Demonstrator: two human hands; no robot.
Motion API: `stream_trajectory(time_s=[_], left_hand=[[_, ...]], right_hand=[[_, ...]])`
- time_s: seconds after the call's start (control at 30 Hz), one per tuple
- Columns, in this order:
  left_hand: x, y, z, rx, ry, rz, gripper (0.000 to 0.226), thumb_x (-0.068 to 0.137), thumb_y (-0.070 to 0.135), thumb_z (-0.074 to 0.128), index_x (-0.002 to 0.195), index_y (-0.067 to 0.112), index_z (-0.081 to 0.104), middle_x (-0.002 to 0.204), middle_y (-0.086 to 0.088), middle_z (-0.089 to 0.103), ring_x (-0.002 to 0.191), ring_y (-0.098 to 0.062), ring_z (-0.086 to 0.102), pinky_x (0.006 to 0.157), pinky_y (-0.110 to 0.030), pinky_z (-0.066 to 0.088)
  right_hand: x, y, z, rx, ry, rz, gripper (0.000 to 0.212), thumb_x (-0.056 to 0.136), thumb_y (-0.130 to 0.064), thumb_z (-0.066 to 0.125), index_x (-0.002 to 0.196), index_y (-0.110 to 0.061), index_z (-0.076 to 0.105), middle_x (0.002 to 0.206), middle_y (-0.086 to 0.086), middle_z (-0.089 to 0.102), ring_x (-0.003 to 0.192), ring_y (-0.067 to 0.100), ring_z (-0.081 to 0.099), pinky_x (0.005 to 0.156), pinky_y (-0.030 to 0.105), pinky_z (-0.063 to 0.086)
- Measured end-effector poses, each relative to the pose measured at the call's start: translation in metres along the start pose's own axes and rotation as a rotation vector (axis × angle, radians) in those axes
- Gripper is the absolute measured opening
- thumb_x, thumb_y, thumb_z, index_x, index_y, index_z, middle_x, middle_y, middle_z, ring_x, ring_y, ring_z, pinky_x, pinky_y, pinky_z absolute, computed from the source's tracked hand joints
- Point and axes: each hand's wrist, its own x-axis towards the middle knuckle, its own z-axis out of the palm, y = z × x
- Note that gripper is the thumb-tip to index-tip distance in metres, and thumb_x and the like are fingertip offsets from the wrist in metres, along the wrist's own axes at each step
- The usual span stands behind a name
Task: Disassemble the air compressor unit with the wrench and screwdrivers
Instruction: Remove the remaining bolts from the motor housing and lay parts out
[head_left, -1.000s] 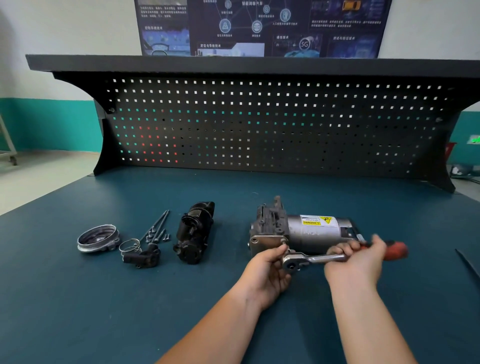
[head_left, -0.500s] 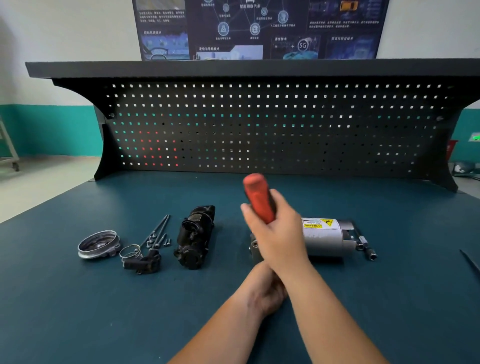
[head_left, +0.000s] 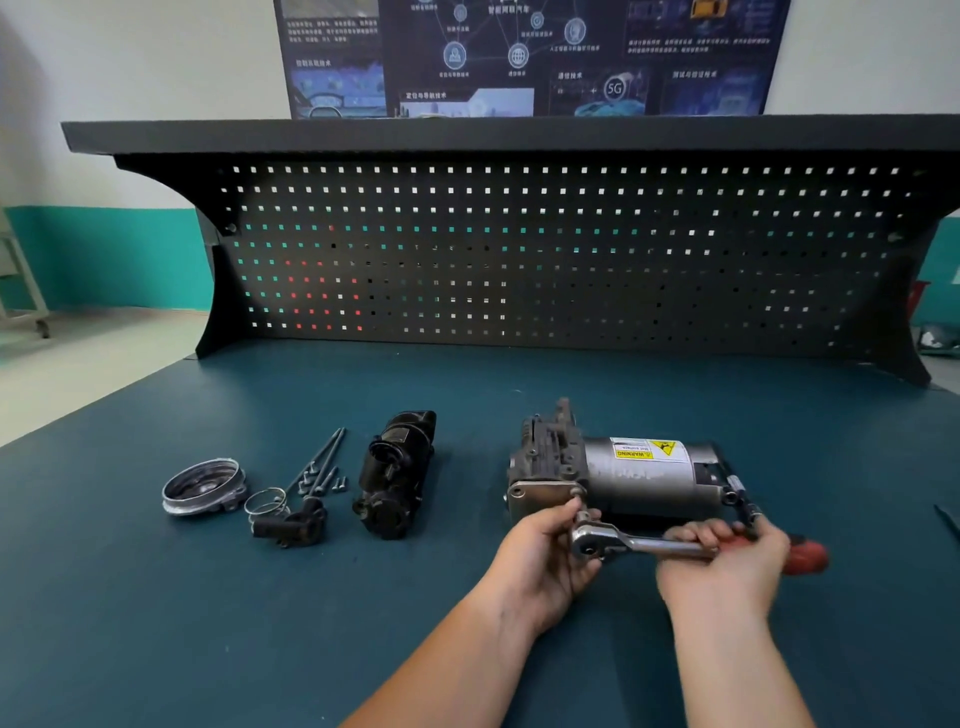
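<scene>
A black pegboard (head_left: 519, 260) backs the blue bench (head_left: 156, 623), poster (head_left: 519, 52) above.

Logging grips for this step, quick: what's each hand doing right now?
Left hand: fingers curled round the head of the ratchet wrench, at the air compressor.
Right hand: gripping the ratchet wrench by its red handle.
</scene>
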Motion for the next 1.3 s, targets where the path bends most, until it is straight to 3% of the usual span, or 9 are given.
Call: stream_trajectory(time_s=[0.2,0.33,0.47,0.57,0.67,0.8,0.97,1.1,1.3], left_hand=[[0.000,0.000,-0.001,0.039,-0.013,0.008,0.031,0.092,0.017,0.053,0.069,0.006,0.069,0.063,-0.001,0.069,0.049,-0.011,0.065,0.042,-0.019,0.050],[0.000,0.001,-0.002,0.063,-0.028,-0.013,0.025,0.092,0.012,0.054,0.073,0.007,0.070,0.067,-0.005,0.068,0.054,-0.014,0.065,0.049,-0.025,0.055],[-0.001,0.002,-0.005,0.046,-0.047,-0.024,0.026,0.089,0.002,0.053,0.065,0.009,0.061,0.062,-0.007,0.057,0.059,-0.019,0.058,0.047,-0.024,0.050],[-0.003,0.004,-0.006,-0.024,-0.085,-0.018,0.033,0.086,0.004,0.056,0.054,0.009,0.061,0.057,-0.007,0.057,0.052,-0.020,0.061,0.046,-0.021,0.048],[-0.001,0.003,-0.007,0.003,-0.091,0.037,0.030,0.087,-0.001,0.051,0.060,0.008,0.063,0.058,-0.007,0.057,0.052,-0.017,0.058,0.049,-0.023,0.050],[0.001,0.002,-0.005,0.086,-0.038,0.038,0.008,0.086,0.006,0.056,0.082,0.008,0.063,0.063,-0.004,0.064,0.053,-0.014,0.062,0.048,-0.026,0.052],[0.003,0.000,-0.005,0.054,0.000,0.039,0.019,0.090,0.016,0.057,0.074,0.008,0.063,0.062,-0.002,0.068,0.053,-0.014,0.066,0.047,-0.023,0.052],[0.003,0.001,-0.006,0.094,-0.003,0.019,0.024,0.090,0.019,0.058,0.073,0.005,0.066,0.063,-0.004,0.069,0.054,-0.014,0.067,0.047,-0.023,0.052],[0.003,0.003,-0.008,0.156,-0.060,-0.036,0.024,0.091,0.022,0.056,0.076,0.011,0.072,0.071,-0.001,0.071,0.059,-0.013,0.068,0.065,-0.028,0.057]], right_hand=[[-0.021,0.009,0.029,-0.120,-0.140,-0.287,0.024,0.089,-0.022,0.051,0.070,-0.021,0.036,0.048,-0.011,0.033,0.039,0.006,0.030,0.040,0.018,0.024],[-0.043,0.039,0.053,-0.604,-0.434,-0.613,0.014,0.074,-0.029,0.064,0.071,-0.026,0.050,0.047,-0.015,0.046,0.043,0.000,0.040,0.046,0.015,0.034],[-0.055,0.075,0.056,-1.130,-0.843,-0.887,0.021,0.078,-0.037,0.064,0.067,-0.039,0.046,0.053,-0.017,0.048,0.049,0.003,0.042,0.050,0.018,0.034],[-0.053,0.086,0.053,-1.307,-0.917,-1.001,0.030,0.081,-0.039,0.064,0.064,-0.039,0.039,0.057,-0.019,0.049,0.053,0.005,0.044,0.050,0.019,0.030],[-0.054,0.079,0.050,-1.100,-0.843,-0.888,0.024,0.078,-0.037,0.064,0.064,-0.036,0.045,0.053,-0.016,0.046,0.049,0.005,0.041,0.051,0.020,0.033],[-0.047,0.051,0.043,-0.620,-0.449,-0.670,0.013,0.076,-0.030,0.064,0.069,-0.027,0.053,0.049,-0.015,0.049,0.044,0.000,0.041,0.047,0.015,0.036],[-0.018,0.006,0.014,-0.014,-0.069,-0.179,0.027,0.091,-0.024,0.044,0.067,-0.022,0.034,0.044,-0.011,0.032,0.037,0.006,0.028,0.041,0.018,0.023],[-0.011,0.003,0.003,0.021,0.000,-0.099,0.026,0.090,-0.026,0.041,0.067,-0.022,0.031,0.047,-0.010,0.027,0.037,0.007,0.025,0.040,0.018,0.021],[-0.032,0.024,0.050,-0.383,-0.325,-0.468,0.021,0.085,-0.014,0.057,0.071,-0.024,0.045,0.046,-0.014,0.039,0.041,0.002,0.033,0.043,0.018,0.026]])
